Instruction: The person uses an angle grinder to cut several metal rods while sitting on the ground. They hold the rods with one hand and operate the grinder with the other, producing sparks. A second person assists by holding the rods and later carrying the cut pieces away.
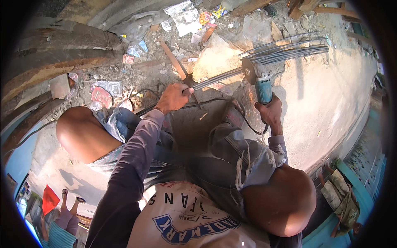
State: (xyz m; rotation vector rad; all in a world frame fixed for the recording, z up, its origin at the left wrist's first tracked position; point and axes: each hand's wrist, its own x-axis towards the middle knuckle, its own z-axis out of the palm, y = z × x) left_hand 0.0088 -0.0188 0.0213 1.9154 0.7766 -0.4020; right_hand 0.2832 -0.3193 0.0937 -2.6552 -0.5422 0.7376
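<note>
Head view: left hand (175, 98) grips rods (219, 77); right hand (270, 109) holds a grinder (264, 89). Its disc (249, 71) is ahead of that hand.

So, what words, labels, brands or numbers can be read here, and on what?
Shirt: large dark and blue lettering, partly readable; I don't copy out wording.
Grinder: a marking on the teal body, too small to read.
Red wrapper: pale print, too small to read reliably.
Yellow-and-blue wrapper: any print is too small and blurred.
</note>
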